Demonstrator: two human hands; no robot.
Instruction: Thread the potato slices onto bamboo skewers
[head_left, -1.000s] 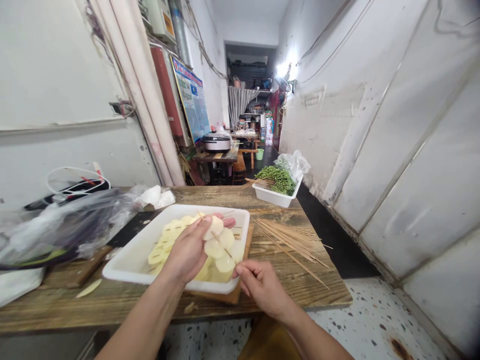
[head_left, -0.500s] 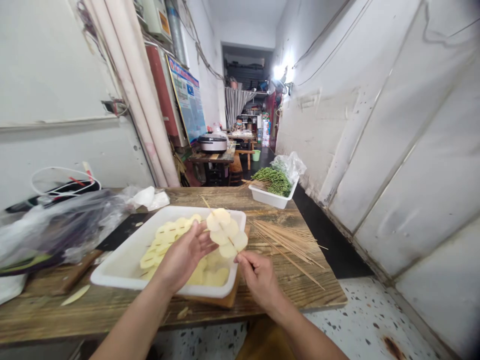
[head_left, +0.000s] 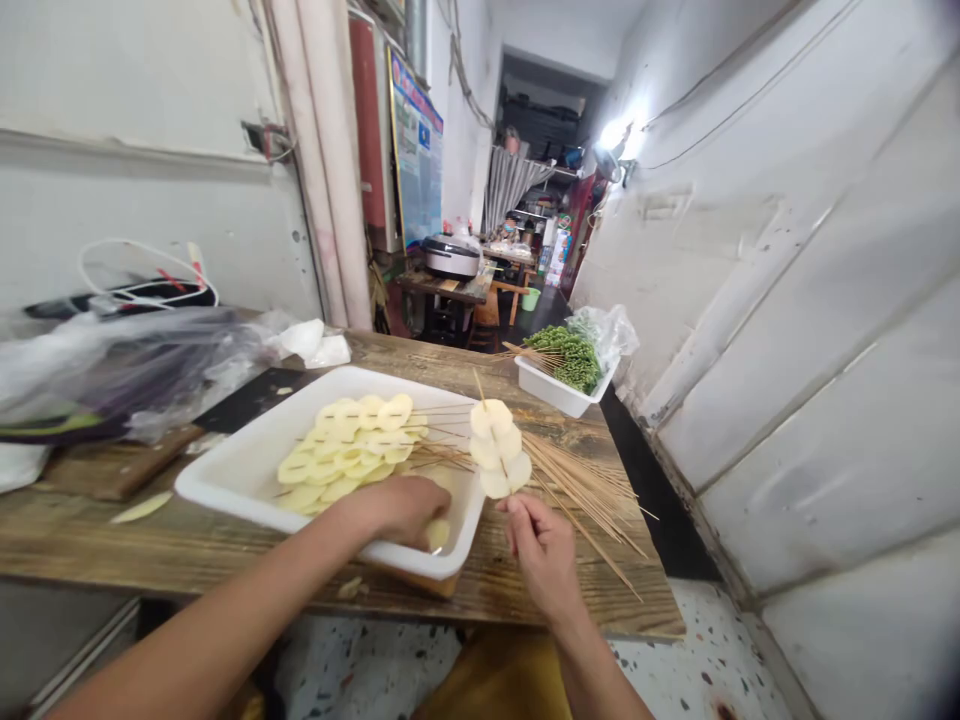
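Note:
My right hand (head_left: 544, 552) pinches a thin bamboo skewer (head_left: 504, 490) upright, with several pale potato slices (head_left: 495, 450) threaded on it. My left hand (head_left: 401, 510) reaches over the near rim of a white plastic tray (head_left: 247, 472), its fingers curled down inside and hidden. One loose potato slice (head_left: 439, 534) lies just beyond those fingers. Many more slices (head_left: 345, 440) are spread across the tray, overlapping one another. I cannot tell whether my left hand holds a slice.
The tray rests on a worn wooden table (head_left: 525, 590). A bundle of bamboo skewers (head_left: 585, 490) lies to its right. Behind stands a small white tray of green sprigs (head_left: 576, 360). A plastic bag (head_left: 127, 370) lies at left. A seated person (head_left: 510, 228) is far down the corridor.
My left hand has let go of the skewer and dropped into the tray. My right hand alone now holds the skewer upright. The whole view has swung slightly.

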